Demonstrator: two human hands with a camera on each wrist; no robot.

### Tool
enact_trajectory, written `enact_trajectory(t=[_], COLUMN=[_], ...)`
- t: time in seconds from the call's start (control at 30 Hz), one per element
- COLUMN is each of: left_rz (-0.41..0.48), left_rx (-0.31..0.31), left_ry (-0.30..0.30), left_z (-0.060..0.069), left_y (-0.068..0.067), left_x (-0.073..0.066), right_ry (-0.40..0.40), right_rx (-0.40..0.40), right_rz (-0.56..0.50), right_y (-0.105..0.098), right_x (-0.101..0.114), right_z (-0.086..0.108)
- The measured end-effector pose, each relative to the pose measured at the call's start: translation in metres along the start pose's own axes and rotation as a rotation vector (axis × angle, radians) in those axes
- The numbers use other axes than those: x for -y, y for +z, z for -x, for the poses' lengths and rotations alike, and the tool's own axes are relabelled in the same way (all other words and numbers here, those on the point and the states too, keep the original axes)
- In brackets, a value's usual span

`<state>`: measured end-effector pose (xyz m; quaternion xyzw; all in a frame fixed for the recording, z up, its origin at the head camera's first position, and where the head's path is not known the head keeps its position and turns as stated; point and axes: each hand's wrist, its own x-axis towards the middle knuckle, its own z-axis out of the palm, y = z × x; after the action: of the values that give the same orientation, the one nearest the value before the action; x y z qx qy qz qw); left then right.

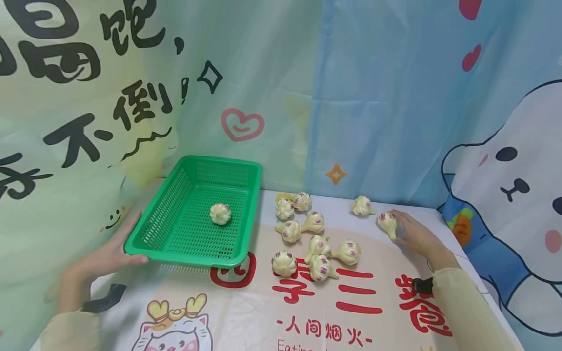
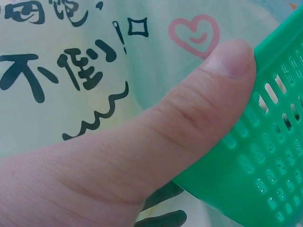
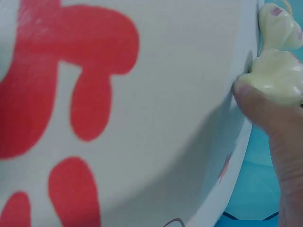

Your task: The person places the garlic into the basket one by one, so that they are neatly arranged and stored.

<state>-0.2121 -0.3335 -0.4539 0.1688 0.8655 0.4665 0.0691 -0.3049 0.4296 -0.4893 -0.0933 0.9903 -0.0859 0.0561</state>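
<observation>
A green plastic basket [image 1: 149, 253] with slotted walls stands on the left of the table, one garlic bulb [image 1: 220, 213] inside it. At its near left corner my left hand [image 1: 107, 253] holds it, thumb along the front and fingers along the left side. The left wrist view has that thumb against the basket's wall [image 2: 236, 165]; the other fingers are hidden there. Far to the right, my right hand [image 1: 414, 234] grips a garlic bulb [image 1: 387, 224] by its side. The right wrist view shows the thumb [image 3: 258, 106] against this bulb [image 3: 277, 78].
Several garlic bulbs [image 1: 319, 246] lie grouped right of the basket, with another bulb [image 1: 362, 206] nearer my right hand. A printed cloth [image 1: 246, 312] covers the table. Behind it hangs a patterned curtain [image 1: 281, 97], close to the table's back edge.
</observation>
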Motion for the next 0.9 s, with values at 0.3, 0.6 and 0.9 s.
enact_trajectory(t=[0.3,0.6,0.9], left_rz=[-0.011,-0.03,-0.018], left_rx=[0.0,-0.002,0.0], left_ry=[0.013,0.001,-0.027], left_z=[0.003,0.002,-0.003], left_y=[0.001,0.002,-0.001], left_x=[0.004,0.004,-0.001], right_ry=[0.063,0.153,0.294], right_rx=[-0.003,-0.035,-0.124], right_rz=[-0.062,-0.112,-0.272], right_y=[0.006,0.011,0.026], right_x=[0.002,-0.001,0.002], right_z=[0.003,0.009,0.013])
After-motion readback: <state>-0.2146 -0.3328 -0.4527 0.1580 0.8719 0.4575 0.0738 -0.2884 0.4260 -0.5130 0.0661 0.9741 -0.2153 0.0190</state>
